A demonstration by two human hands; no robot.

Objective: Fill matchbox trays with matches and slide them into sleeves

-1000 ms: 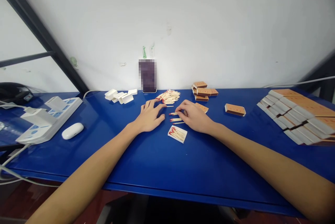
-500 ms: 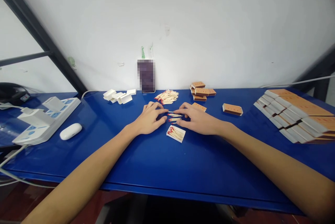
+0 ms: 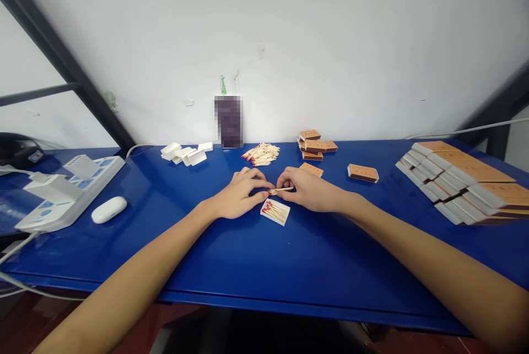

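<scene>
My left hand (image 3: 239, 193) and my right hand (image 3: 308, 189) meet at the middle of the blue table (image 3: 231, 255), fingers curled. Between their fingertips they pinch a small bundle of red-tipped matches (image 3: 281, 190). Just in front of them lies an open white matchbox tray (image 3: 275, 212) partly filled with matches. A loose heap of matches (image 3: 261, 154) lies behind my hands, near the wall.
Brown matchbox sleeves (image 3: 316, 144) are stacked behind my right hand, two more (image 3: 362, 172) lie apart. Rows of filled boxes (image 3: 463, 180) cover the right end. Empty white trays (image 3: 188, 153), a power strip (image 3: 68, 188) and a white earbud case (image 3: 109, 209) sit at left.
My hands have drawn together and gathered the few loose matches off the table into a bundle pinched between both. The view shifted slightly.
</scene>
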